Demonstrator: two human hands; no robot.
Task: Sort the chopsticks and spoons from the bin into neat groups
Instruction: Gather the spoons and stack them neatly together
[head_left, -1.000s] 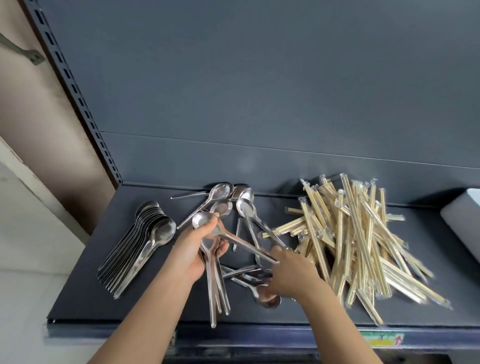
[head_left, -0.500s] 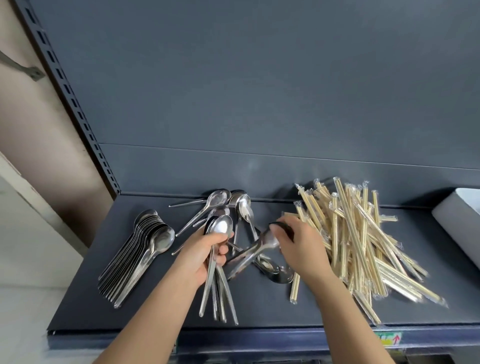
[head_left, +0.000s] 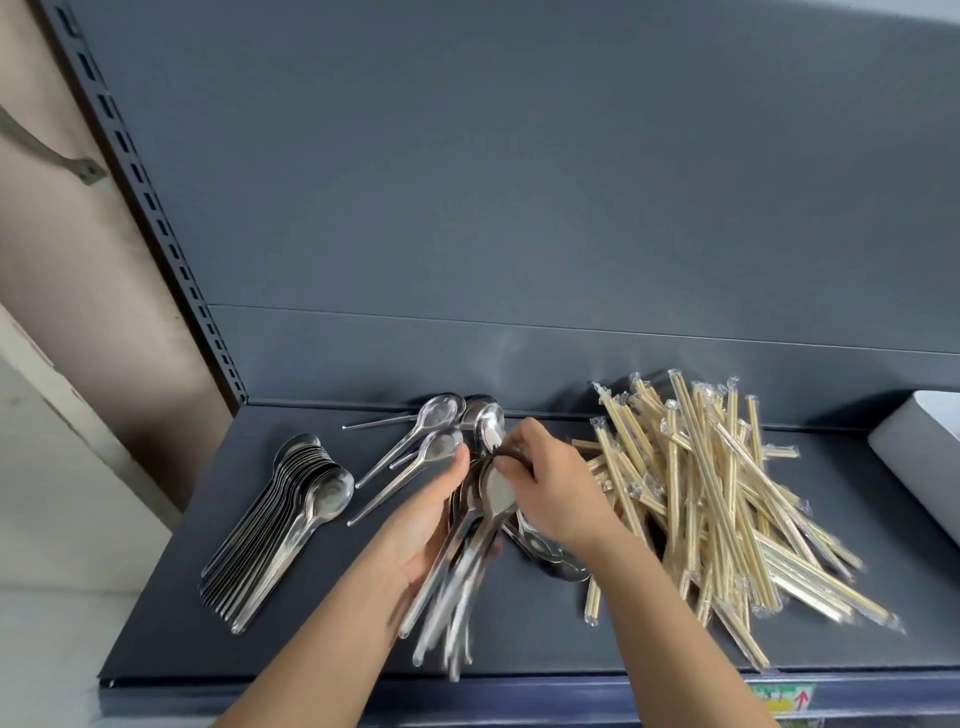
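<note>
Left hand (head_left: 431, 525) is curled round a spoon bundle (head_left: 457, 582), thumb up by the bowls and handles fanning down toward the shelf (head_left: 311, 649) edge. Handle tips are blurred. The grip looks meant to keep the bowls lined up so each new one nests. Right hand (head_left: 550, 488) is touching the left, fingers bent and pinching the bowl end of the top spoon (head_left: 496, 491), seemingly seating it on the bundle. Exact finger contact is hard to make out.

Just beyond both hands lie the loose spoons (head_left: 436, 415), a few, bowls toward the back panel and handles crossing, not yet gathered. One more stray spoon (head_left: 550, 558) lies flat under the right wrist. Well out to the left of the left hand sits the nested stack (head_left: 280, 525), many spoons packed bowl-in-bowl and angled as one tidy group, probably where the bundle goes next.

Right of the right hand, close by, is the chopstick pile (head_left: 717, 499): pale wooden pairs in clear wrappers, roughly parallel but splayed and overlapping, so grouped but not neat. One pair (head_left: 592, 597) lies apart at its near-left edge. Far right, a corner of the white bin (head_left: 924, 467).

Spoons are shiny steel with oval bowls and thin tapered handles. They look slippery, so a loose grip risks the bundle fanning apart.
</note>
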